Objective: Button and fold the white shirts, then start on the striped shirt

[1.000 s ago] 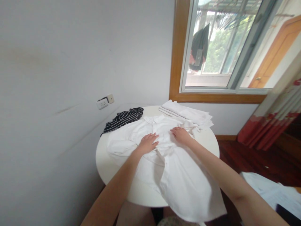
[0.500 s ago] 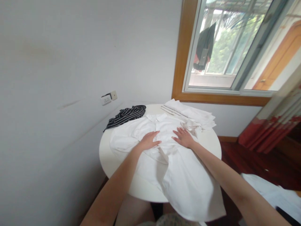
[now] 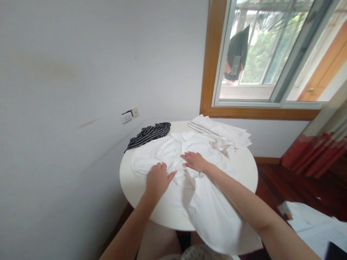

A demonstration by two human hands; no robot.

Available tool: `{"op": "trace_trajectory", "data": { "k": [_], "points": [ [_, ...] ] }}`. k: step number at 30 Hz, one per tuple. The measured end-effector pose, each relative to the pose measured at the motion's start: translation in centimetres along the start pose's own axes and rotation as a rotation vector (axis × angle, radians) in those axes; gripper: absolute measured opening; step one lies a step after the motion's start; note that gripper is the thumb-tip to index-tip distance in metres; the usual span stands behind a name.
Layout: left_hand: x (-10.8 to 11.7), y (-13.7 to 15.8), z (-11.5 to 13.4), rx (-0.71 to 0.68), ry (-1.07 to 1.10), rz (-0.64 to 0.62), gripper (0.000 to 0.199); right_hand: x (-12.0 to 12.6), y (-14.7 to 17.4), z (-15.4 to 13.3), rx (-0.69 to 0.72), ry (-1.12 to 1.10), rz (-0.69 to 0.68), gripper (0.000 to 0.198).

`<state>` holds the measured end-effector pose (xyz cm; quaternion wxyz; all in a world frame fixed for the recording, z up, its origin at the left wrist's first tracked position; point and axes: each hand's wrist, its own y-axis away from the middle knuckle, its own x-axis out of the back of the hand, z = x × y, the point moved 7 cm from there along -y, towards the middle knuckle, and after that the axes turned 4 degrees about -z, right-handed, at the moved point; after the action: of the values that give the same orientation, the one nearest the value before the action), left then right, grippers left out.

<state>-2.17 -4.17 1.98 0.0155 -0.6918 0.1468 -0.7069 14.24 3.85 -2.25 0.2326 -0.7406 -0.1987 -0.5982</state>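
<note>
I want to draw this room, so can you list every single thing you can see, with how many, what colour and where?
Shirt: one, white, spread over the table, its hem hanging off the near edge.
Folded clothes: one pile, white, far side of the table near the window.
Striped cloth: one, black and white, bunched at the table's far left edge.
Table: one, white, round, against the wall.
Wall socket: one, white, on the wall left of the table.
Window: one, brown wooden frame, upper right.
Hanging garment: one, dark, outside the window.
Curtain: one, red and cream, far right.
Left hand: one, resting on the shirt, fingers curled.
Right hand: one, flat on the shirt's middle.
</note>
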Motion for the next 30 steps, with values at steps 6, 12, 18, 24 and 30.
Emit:
{"op": "trace_trajectory", "data": {
  "k": [6, 12, 18, 24, 30],
  "points": [
    [-1.1, 1.2, 2.0, -0.034, 0.073, 0.046, 0.039, -1.3, 0.4, 0.6, -0.049, -0.017, -0.006, 0.05],
    [-0.5, -0.9, 3.9, -0.194, 0.196, 0.09, 0.02, -0.1, 0.4, -1.2, 0.075, -0.036, 0.031, 0.048],
    [-0.1, -3.0, 5.6, -0.398, 0.336, 0.12, 0.021, -0.4, -1.2, -0.3, 0.102, -0.141, 0.078, 0.038],
    [-0.1, -1.6, 0.8, -0.295, 0.38, 0.256, 0.029, -0.9, -2.7, 2.2, 0.089, -0.25, 0.154, 0.031],
    [-3.2, 1.8, -1.3, -0.233, 0.207, 0.245, 0.031, -0.9, -2.7, 2.4, 0.078, -0.274, 0.178, 0.031]
  ]
}}
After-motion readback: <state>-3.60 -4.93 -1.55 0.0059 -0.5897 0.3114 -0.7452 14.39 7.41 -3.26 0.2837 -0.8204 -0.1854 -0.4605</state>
